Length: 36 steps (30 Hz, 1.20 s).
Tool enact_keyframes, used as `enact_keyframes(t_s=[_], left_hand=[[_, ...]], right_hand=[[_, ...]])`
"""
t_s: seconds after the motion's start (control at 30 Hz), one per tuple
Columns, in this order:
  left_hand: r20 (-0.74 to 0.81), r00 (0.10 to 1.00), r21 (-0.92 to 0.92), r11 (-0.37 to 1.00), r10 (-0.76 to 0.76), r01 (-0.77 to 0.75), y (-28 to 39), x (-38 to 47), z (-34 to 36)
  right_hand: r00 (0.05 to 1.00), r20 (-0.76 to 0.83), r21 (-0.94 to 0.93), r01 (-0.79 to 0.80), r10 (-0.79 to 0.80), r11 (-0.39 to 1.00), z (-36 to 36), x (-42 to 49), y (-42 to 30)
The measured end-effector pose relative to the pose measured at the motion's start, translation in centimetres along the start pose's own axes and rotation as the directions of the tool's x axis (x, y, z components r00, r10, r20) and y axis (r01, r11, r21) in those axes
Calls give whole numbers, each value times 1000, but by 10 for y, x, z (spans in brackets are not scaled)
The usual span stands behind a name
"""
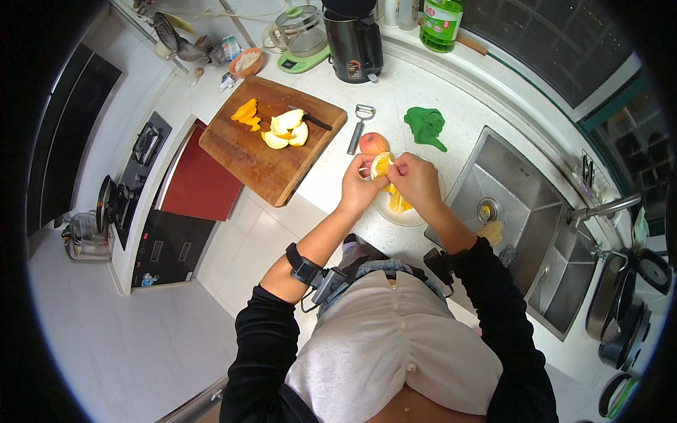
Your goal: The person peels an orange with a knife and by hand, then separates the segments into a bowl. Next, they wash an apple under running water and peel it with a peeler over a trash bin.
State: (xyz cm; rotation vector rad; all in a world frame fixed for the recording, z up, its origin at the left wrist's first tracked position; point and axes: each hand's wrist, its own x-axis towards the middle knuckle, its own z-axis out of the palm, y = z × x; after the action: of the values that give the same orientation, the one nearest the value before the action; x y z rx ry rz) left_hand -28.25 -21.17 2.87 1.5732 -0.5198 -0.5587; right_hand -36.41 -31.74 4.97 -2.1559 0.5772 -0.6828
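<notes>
Between my two hands is a peeled orange piece with pale pith on it. My left hand grips it from the left, and the fingers of my right hand pinch its right side. Below them stands a white plate holding more orange segments. A red apple touches or nearly touches the plate's far side. Left of the apple lies a metal peeler. On the wooden cutting board are orange peels, thin orange peel scraps and a black-handled knife, its blade partly hidden.
A green cloth lies behind the plate. The steel sink is at the right, with its faucet. At the back stand a black electric kettle, a glass pot and an orange bowl. A stove is at the left.
</notes>
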Motion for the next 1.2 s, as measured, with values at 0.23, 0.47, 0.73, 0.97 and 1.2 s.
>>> enact_keyframes(t_s=[0.23,0.47,0.73,0.97,1.2], left_hand=[[21,919,-337,863,-393,377,21,3,-13],[-150,934,-397,885,-324,243,15,9,-21],[-101,956,-544,820,-275,178,21,4,-30],[-125,990,-448,894,-63,1,20,-5,-11],[-160,981,-396,903,111,-166,19,-11,-4]], right_hand=[[991,109,226,-102,79,969,-6,-3,6],[991,81,459,-128,102,879,-10,-1,22],[718,549,556,-695,427,455,-24,10,19],[814,436,492,-573,384,655,5,5,-7],[893,345,489,-433,288,757,7,5,-1]])
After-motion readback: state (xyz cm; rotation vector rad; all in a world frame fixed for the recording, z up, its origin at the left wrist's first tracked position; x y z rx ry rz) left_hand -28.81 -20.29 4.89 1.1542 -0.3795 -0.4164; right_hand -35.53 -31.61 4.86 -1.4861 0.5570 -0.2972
